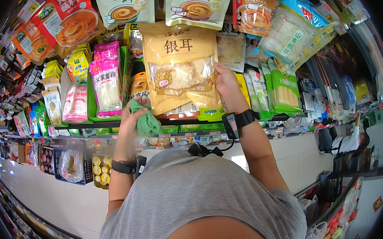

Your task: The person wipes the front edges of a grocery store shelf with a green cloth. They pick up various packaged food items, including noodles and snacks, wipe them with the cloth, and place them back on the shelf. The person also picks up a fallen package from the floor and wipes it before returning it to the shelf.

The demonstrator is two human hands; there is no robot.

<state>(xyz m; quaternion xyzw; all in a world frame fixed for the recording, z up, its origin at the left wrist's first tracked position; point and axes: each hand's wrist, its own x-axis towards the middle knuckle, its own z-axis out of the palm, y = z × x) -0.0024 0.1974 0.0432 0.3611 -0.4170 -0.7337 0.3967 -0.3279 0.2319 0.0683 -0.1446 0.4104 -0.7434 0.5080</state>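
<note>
My right hand [226, 78] grips the right edge of a tan bag of dried white fungus [183, 101]. The bag stands upright at the front of the shelf, its clear window facing me. In my left hand [129, 119] is a bunched green cloth [148, 122], just off the bag's lower left corner. Left of the bag, pink packs of wide noodles [106, 89] stand in a green display box [91, 105]. A green noodle pack [284, 90] is to the right of my right hand.
Seasoning pouches [128, 6] hang above, over the bag's top. The shelf's dark front edge [178, 121] runs below it. On the floor at left are a blue crate [58, 163] and a box of yellow-lidded containers [101, 168]. A person [345, 142] is far right.
</note>
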